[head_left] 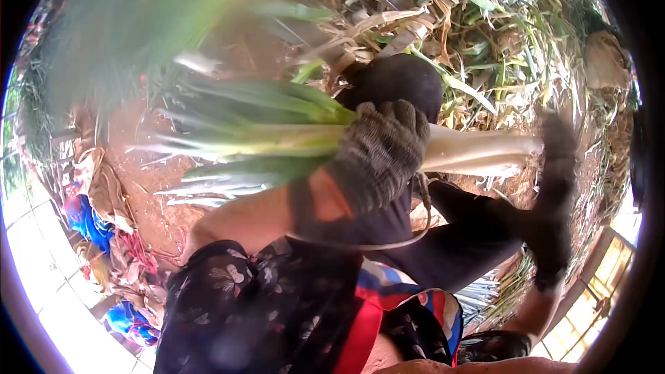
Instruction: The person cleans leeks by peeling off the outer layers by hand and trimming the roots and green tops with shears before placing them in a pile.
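Observation:
A bunch of large green onions [474, 149] lies crosswise over my knees, white root ends to the right and blurred green leaves to the left. My left hand [384, 156], in a grey knit glove, is wrapped round the bunch where white turns green. Beside the root ends is my right hand [556, 194], in a dark glove. Its fingers are stretched out upward, flat and smeared by motion, with nothing seen in them. A thin pale cord [388, 244] loops below my left hand.
Loose leaves and dry peelings [485, 48] cover the ground ahead and to the right. A big blurred green mass [145, 34] fills the upper left. Blue plastic bags [128, 318] and brown scraps lie at left. More green onions [481, 291] show at lower right.

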### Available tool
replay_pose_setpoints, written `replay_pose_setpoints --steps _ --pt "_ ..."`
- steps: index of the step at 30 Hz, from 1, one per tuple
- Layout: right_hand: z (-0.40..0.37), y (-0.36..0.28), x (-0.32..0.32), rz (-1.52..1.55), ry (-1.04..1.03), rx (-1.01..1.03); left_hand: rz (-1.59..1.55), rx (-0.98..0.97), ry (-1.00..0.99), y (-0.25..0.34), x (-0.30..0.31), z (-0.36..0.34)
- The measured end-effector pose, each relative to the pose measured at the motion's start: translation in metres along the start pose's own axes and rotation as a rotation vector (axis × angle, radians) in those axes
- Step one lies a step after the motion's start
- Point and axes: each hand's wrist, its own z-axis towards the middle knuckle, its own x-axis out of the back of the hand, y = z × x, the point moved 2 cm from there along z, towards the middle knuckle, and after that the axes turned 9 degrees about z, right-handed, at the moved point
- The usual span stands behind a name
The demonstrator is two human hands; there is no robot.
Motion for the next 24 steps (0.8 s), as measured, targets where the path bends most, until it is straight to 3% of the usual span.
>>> replay_pose_setpoints --steps 3,4,7,8,9,10,11,12,13,15,16,19,24 --pt "0.023 -0.021 -0.041 0.046 -0.037 0.154 0.190 0.038 0.142 0.001 -0.008 -0.015" --pt "0.028 -0.014 -0.053 0.030 -0.112 0.075 0.178 0.042 0.188 0.002 -0.018 -0.016" --pt "0.056 -0.005 -0.062 0.118 -0.691 -0.066 0.004 -0.023 0.103 -0.006 0.004 -0.034" --pt "0.065 -0.006 -0.063 0.250 -0.788 -0.072 0.309 -0.116 0.244 -0.006 0.010 -0.050" --pt "0.072 -0.002 -0.062 0.377 -0.879 -0.080 0.231 -0.068 0.355 -0.002 0.019 -0.065" --pt "0.076 0.004 -0.060 0.690 -1.003 -0.264 0.150 -0.027 0.470 0.006 0.031 -0.080" --pt "0.078 0.005 -0.060 0.746 -1.055 -0.270 0.063 0.008 0.583 0.017 0.039 -0.093" --pt "0.077 0.005 -0.062 0.806 -1.106 -0.282 -0.267 0.068 0.502 0.026 0.040 -0.105" --pt "0.073 0.006 -0.064 0.817 -1.129 -0.269 -0.595 0.123 0.408 0.037 0.039 -0.116" --pt "0.068 0.012 -0.075 0.844 -1.134 -0.259 -0.844 0.211 0.299 0.042 0.033 -0.128" --pt "0.065 0.013 -0.081 0.857 -1.114 -0.240 -0.768 0.242 0.300 0.037 0.029 -0.131" --pt "0.033 0.025 -0.114 1.083 -1.127 -0.463 -0.571 0.230 0.310 0.024 0.004 -0.130" --pt "-0.025 -0.049 -0.066 0.947 -0.692 -0.132 -0.641 -0.051 0.249 0.022 -0.020 -0.106"
